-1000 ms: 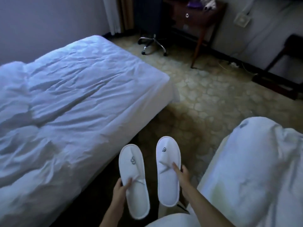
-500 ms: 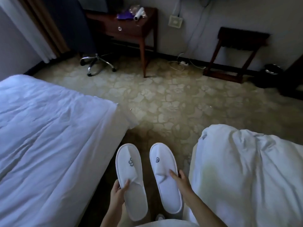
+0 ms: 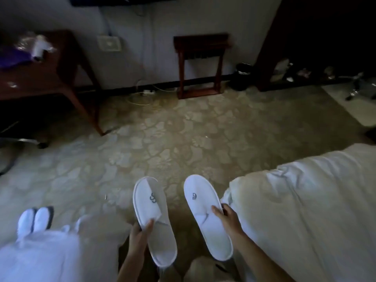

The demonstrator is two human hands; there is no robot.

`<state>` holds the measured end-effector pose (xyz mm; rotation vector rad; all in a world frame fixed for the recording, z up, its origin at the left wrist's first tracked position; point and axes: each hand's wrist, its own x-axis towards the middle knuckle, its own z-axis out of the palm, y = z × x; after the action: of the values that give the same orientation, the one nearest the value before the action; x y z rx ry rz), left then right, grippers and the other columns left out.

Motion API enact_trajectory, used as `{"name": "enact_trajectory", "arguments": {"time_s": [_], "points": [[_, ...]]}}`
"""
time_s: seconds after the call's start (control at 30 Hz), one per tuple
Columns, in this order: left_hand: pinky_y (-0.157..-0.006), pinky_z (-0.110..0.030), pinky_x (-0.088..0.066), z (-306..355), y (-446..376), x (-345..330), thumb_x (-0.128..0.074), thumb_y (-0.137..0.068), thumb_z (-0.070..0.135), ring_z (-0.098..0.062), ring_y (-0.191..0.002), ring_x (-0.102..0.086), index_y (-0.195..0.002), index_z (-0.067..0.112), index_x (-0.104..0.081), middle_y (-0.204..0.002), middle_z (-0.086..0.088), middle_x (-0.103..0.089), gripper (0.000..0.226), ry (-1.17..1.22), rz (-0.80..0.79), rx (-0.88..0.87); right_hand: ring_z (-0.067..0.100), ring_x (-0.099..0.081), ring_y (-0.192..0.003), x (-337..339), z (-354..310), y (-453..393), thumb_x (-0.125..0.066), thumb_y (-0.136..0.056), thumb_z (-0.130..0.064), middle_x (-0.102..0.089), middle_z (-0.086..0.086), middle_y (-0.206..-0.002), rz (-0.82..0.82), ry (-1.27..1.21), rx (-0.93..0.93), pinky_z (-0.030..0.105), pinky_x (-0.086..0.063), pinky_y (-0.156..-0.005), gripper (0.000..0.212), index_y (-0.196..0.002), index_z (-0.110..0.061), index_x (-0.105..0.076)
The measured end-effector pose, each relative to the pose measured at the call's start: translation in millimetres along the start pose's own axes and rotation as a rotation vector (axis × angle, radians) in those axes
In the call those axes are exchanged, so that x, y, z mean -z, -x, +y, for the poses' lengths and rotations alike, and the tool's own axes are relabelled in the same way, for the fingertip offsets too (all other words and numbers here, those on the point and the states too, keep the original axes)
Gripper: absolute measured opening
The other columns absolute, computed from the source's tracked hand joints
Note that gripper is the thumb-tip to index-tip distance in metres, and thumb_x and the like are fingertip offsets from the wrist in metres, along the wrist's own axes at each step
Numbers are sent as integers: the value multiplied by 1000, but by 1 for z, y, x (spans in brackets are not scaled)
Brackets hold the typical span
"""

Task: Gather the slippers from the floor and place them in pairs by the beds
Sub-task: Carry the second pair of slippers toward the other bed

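Observation:
I hold two white slippers side by side above the floor, toes pointing away from me. My left hand (image 3: 140, 234) grips the left slipper (image 3: 154, 218) at its strap edge. My right hand (image 3: 227, 219) grips the right slipper (image 3: 205, 220) along its right side. Another pair of white slippers (image 3: 35, 219) lies together on the floor at the lower left, by the corner of the left bed (image 3: 50, 255). The right bed (image 3: 305, 210) with a white duvet fills the lower right.
A wooden desk (image 3: 46, 78) stands at the far left with an office chair base (image 3: 30, 141) under it. A wooden luggage rack (image 3: 200, 64) is against the far wall, a black bin (image 3: 241, 76) beside it. Cables (image 3: 142, 96) lie by the skirting. Patterned floor (image 3: 173, 139) spreads between.
The view has swung right: the left bed has slid almost out of frame and a slipper pair by its corner has come into sight. Both hands still hold their slippers.

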<state>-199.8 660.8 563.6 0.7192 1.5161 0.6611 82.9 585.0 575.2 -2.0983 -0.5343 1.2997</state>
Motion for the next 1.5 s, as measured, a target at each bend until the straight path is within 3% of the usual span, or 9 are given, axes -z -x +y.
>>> {"name": "enact_trajectory", "arguments": {"time_s": [0.2,0.43,0.53,0.77,0.87,1.03,1.17,1.33,1.5], "points": [[-79,-48,-58,88,-112,-63,-73,-86,21,-35,-90,-71,-102,8,-72,-104,-22,-75,20,-158,-127,13,16,-56,-78,17,-50,-62,-62,-86,-50,-54,-5,-70,138,-140,-63,26,-39,-69,28,-71,-29,-52],[-76,-44,-54,148,-210,-211,-76,-78,26,-44,-95,-69,-93,10,-67,-96,-25,-71,23,-376,-260,8,26,-65,-95,68,-66,-174,-65,-85,-45,-68,4,-94,344,-306,-194,32,-46,-78,36,-104,-14,-64],[-84,-45,-56,184,-244,-282,-73,-82,29,-37,-99,-68,-113,6,-66,-110,-20,-71,39,-489,-389,16,25,-64,-97,106,-98,-219,-66,-84,-46,-68,4,-103,378,-347,-182,32,-46,-79,41,-111,-16,-63],[-86,-47,-57,282,-280,-433,-68,-90,14,-34,-99,-70,-111,10,-67,-106,-15,-73,21,-502,-594,-23,27,-65,-98,197,-167,-304,-68,-85,-39,-69,8,-103,506,-432,-181,32,-46,-77,36,-107,-12,-65],[-86,-48,-59,302,-303,-489,-74,-81,28,-32,-100,-71,-107,15,-68,-107,-12,-74,30,-554,-641,-40,29,-64,-99,224,-172,-335,-68,-85,-40,-68,9,-105,544,-457,-221,34,-49,-79,41,-112,-10,-63],[-79,-42,-60,312,-340,-579,-74,-83,32,-31,-102,-70,-126,9,-62,-116,-12,-71,50,-602,-720,-5,27,-63,-100,278,-177,-375,-63,-87,-43,-66,8,-108,609,-477,-301,29,-49,-74,44,-117,-11,-61],[-65,-30,-57,317,-350,-649,-69,-89,29,-19,-88,-67,-122,12,-58,-110,-8,-68,39,-637,-755,83,23,-63,-90,336,-185,-402,-60,-89,-44,-66,9,-104,689,-438,-366,27,-45,-65,41,-112,-9,-61],[-72,-37,-59,305,-365,-731,-73,-85,32,-26,-96,-68,-125,6,-61,-117,-14,-69,49,-706,-778,140,24,-62,-93,411,-187,-451,-59,-90,-44,-66,10,-107,702,-403,-394,28,-48,-70,43,-115,-8,-61],[-65,-25,-54,263,-377,-809,-73,-85,27,-20,-89,-67,-119,5,-62,-108,-9,-69,42,-724,-744,138,25,-61,-92,481,-169,-522,-63,-90,-38,-63,8,-100,682,-321,-405,27,-47,-68,35,-108,-8,-58]]}}
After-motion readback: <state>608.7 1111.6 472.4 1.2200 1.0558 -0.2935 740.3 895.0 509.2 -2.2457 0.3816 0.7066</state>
